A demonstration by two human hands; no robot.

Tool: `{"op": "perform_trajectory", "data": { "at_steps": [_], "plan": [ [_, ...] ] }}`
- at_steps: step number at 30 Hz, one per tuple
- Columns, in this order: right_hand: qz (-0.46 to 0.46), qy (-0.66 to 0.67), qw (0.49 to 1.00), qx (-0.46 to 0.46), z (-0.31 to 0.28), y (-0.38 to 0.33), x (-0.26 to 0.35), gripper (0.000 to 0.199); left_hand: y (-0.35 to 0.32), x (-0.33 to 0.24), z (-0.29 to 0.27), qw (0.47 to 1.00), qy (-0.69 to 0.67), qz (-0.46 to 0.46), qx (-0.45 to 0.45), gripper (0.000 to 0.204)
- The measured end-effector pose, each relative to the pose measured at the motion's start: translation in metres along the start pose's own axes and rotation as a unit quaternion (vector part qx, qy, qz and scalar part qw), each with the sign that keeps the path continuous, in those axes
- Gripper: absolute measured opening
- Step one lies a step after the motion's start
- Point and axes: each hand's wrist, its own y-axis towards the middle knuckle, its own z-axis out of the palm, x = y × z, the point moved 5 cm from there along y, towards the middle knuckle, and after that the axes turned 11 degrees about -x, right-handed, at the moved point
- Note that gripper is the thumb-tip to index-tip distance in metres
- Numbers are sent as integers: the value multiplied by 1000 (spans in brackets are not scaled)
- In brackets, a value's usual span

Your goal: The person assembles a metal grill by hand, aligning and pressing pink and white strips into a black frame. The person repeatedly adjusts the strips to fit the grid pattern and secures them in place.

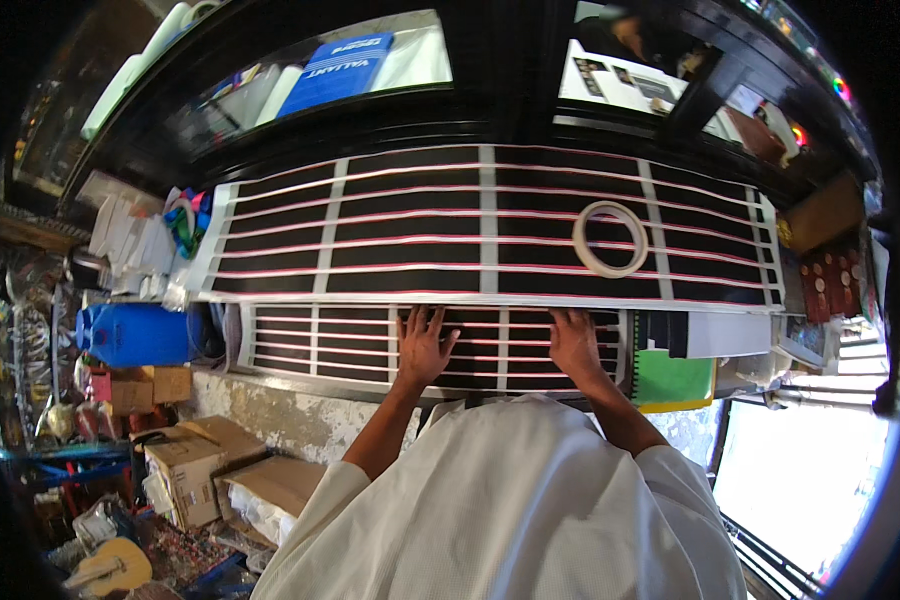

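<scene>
A large printed sheet [410, 232] with black blocks, pale stripes and thin red lines spreads across the far part of the work surface, apparently with more sheets beneath it. Nearer to me lies a second sheet [355, 347] of the same pattern, partly covered by the far one. My left hand [426, 346] rests palm down on the near sheet, fingers stretched toward the far sheet's front edge. To its right, my right hand [574, 347] lies likewise, fingertips at that edge. Neither hand shows anything held. A cream roll of tape [579, 240] lies flat on the far sheet's right part.
Right of the near sheet are a green spiral-bound book [672, 376] and white papers [735, 334]. A blue container [135, 334] stands at the left. Cardboard boxes [184, 470] sit low on the left. A dark frame [510, 110] with glass panes borders the far side.
</scene>
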Motion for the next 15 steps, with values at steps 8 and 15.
{"op": "perform_trajectory", "data": {
  "at_steps": [8,15],
  "plan": [
    [-1,12,1000,-14,-1,-4,-3,34,7,-11,4,1000,-24,19,3,65],
    [-37,20,998,-52,-7,-1,6,37,9,-12,-2,999,-20,43,6,68]
  ]
}}
